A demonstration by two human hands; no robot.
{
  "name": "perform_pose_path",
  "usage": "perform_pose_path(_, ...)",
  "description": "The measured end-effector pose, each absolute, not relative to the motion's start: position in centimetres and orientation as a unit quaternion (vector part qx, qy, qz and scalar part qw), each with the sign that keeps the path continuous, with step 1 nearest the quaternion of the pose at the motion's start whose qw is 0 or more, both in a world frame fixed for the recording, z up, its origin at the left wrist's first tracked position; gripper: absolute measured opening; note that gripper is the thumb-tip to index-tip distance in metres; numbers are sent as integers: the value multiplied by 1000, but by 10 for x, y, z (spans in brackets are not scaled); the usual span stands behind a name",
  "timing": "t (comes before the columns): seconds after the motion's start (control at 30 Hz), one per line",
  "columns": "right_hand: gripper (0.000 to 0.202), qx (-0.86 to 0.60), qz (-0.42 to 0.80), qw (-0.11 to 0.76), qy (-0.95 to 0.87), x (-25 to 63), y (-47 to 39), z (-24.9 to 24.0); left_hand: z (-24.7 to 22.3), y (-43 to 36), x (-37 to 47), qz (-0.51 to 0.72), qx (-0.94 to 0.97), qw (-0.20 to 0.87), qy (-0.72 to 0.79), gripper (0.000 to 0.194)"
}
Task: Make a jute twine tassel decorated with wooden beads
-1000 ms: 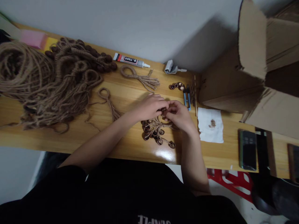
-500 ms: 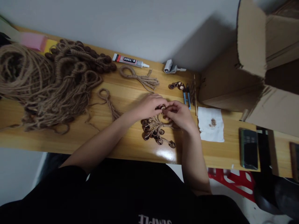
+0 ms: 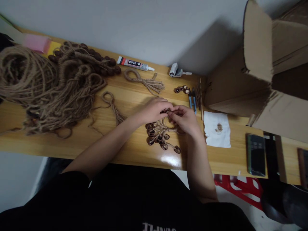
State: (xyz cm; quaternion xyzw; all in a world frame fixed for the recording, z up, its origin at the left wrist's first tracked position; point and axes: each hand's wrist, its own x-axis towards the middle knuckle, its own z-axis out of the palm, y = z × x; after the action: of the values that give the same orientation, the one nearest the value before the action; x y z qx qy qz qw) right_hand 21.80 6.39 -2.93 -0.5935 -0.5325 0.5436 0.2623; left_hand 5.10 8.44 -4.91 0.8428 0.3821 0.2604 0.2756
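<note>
Between my two hands is a small round brown shell piece (image 3: pixel 165 111), partly covered by fingers. My left hand (image 3: pixel 156 109) is closed round it from the left. From the right, my right hand (image 3: pixel 184 118) pinches at the same piece, thumb against its edge. Just below lies a bundle of jute cords (image 3: pixel 161 127), bound near its right end, its cord ends set in several brown shell halves (image 3: pixel 158 140). Whether a cord runs into the held piece is hidden by my fingers.
Left: a large heap of jute cord (image 3: pixel 72 93). Behind: a looped jute tassel (image 3: pixel 141 80), a glue tube (image 3: pixel 136 64), a rolled-up tube (image 3: pixel 176 70) and loose shells (image 3: pixel 181 89). Right: blue-handled pliers (image 3: pixel 192 100), a stained white tissue (image 3: pixel 217 129), a phone (image 3: pixel 256 154) and a cardboard box (image 3: pixel 226 86).
My hands stay at nearly the same spot, with the fingers slightly shifted around the shell piece. The whole view has moved a little; the things on the table lie as before.
</note>
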Motion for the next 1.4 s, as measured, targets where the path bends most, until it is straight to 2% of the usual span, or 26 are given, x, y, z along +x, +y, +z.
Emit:
perform_pose_path(0.6, 16, -596, 527, 258, -548, 218, 64, -31, -50, 83, 51, 277, 818, 308, 398, 26)
perform_pose_path(1.07, 9, -586, 532, 262, -552, 220, 65, -30, -57, 84, 52, 332, 753, 420, 382, 23)
perform_pose_path(1.4, 18, -574, 568, 265, -527, 219, 66, -26, -57, 84, 53, 337, 755, 413, 383, 23)
